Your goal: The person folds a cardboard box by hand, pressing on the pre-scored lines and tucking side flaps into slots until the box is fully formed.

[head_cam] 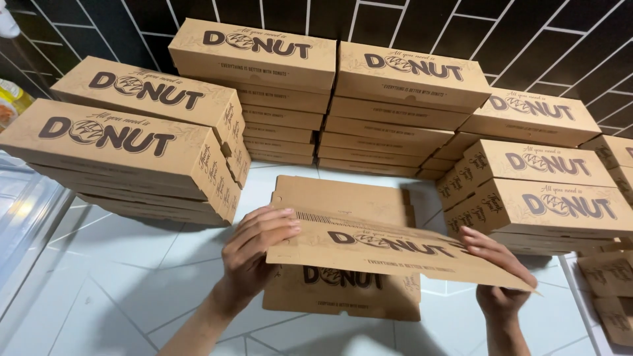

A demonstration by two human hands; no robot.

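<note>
A flat, unfolded brown cardboard box blank [389, 247] with dark lettering is held up a little above the white counter. My left hand [254, 254] grips its left edge, fingers curled over the top. At its right end, my right hand [501, 277] holds it with the fingers on top of the flap. Under it lies a small pile of more flat blanks [343, 293], the back one reaching toward the wall.
Stacks of assembled long brown boxes stand at the left [125, 155], back middle [277, 92], back right of middle [395, 109] and right [541, 198]. More flat cardboard [610, 293] lies at the far right. The counter [112, 277] is white tile, the wall dark tile.
</note>
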